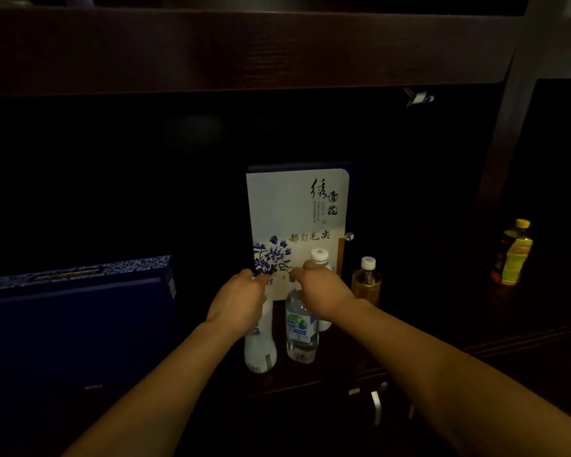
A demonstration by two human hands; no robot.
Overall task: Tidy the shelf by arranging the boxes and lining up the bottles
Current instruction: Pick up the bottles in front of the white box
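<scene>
Head view, lower centre of the frame: our left hand (236,301) curled round the top of the white bottle (259,352), and our right hand (323,291) curled round the neck of the clear water bottle (300,334). Both bottles stood before the upright floral box (297,206). We judged the bottle line-up to be in hand. The next move called for setting both level with the amber bottle (366,283).

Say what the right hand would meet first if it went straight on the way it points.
The right hand would probably meet the white flowered box first, though depth is unclear in this dim picture.
</scene>
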